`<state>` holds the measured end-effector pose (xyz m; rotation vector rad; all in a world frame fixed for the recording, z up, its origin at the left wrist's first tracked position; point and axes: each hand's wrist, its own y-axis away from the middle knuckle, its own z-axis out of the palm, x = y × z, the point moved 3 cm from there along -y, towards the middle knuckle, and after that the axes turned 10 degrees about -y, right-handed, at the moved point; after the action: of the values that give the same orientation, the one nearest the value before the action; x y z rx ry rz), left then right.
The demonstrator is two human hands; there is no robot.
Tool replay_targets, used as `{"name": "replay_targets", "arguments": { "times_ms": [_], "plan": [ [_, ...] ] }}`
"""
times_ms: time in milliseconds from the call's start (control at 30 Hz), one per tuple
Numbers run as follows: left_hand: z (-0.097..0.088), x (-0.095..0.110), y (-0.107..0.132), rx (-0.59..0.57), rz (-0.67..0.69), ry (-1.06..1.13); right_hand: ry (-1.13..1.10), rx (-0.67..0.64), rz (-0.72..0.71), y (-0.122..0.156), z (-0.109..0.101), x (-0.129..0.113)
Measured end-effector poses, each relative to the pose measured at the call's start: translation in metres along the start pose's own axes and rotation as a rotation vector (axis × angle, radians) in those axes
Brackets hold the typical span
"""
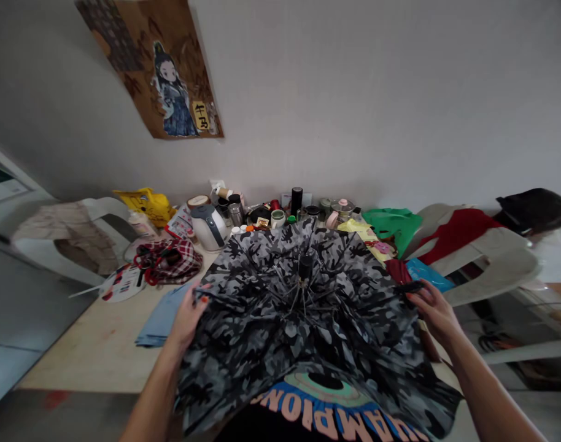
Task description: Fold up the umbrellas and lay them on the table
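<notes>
A grey and black camouflage umbrella (280, 325) lies half open in front of me, its ribs and black central hub (305, 267) facing up. My left hand (187, 316) grips a rib tip at the canopy's left edge, fingers pinched round it. My right hand (433, 312) holds the canopy's right edge, fingers closed on a black rib tip or strap. The umbrella rests partly on the table and partly against my body.
The wooden table (100, 350) holds a white kettle (208, 226), cups, jars and a black bottle (296, 201) along the wall. A plaid cloth (170, 261), a blue folded cloth (163, 319) and green bags (391, 224) lie around. Plastic chairs (487, 258) stand at either side.
</notes>
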<state>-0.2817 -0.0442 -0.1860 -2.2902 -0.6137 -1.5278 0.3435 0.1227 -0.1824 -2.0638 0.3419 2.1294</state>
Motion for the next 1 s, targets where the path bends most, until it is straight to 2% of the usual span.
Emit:
{"name": "replay_targets", "arguments": {
  "times_ms": [67, 100, 233, 367, 433, 500, 600, 700, 800, 867, 933, 1000],
  "plan": [
    [0.015, 0.022, 0.001, -0.175, 0.135, -0.125, 0.08, -0.192, -0.046, 0.007, 0.021, -0.01],
    [0.022, 0.031, 0.003, -0.216, 0.2, -0.202, 0.129, -0.276, -0.072, 0.011, 0.028, -0.013],
    [0.054, 0.059, 0.015, -0.265, 0.389, -0.423, 0.317, -0.501, -0.222, 0.026, 0.051, -0.018],
    [0.108, 0.077, 0.022, -0.36, 0.425, -0.501, 0.484, -0.723, -0.375, 0.042, 0.095, -0.017],
    [0.137, 0.086, 0.017, -0.354, 0.42, -0.521, 0.519, -0.774, -0.438, 0.045, 0.124, -0.018],
    [0.161, 0.095, 0.007, -0.321, 0.39, -0.509, 0.544, -0.765, -0.478, 0.042, 0.151, -0.022],
    [0.185, 0.109, -0.008, -0.345, 0.472, -0.404, 0.57, -0.789, -0.518, 0.038, 0.182, -0.029],
    [0.191, 0.118, -0.011, -0.474, 0.615, -0.352, 0.595, -0.869, -0.514, 0.039, 0.194, -0.033],
    [0.183, 0.114, -0.006, -0.523, 0.664, -0.359, 0.609, -0.864, -0.513, 0.038, 0.186, -0.036],
    [0.173, 0.106, -0.004, -0.5, 0.643, -0.329, 0.609, -0.805, -0.524, 0.033, 0.172, -0.038],
    [0.164, 0.096, -0.004, -0.481, 0.558, -0.265, 0.615, -0.734, -0.522, 0.026, 0.159, -0.042],
    [0.16, 0.089, -0.002, -0.537, 0.489, -0.206, 0.607, -0.729, -0.511, 0.025, 0.153, -0.045]
  ]
}}
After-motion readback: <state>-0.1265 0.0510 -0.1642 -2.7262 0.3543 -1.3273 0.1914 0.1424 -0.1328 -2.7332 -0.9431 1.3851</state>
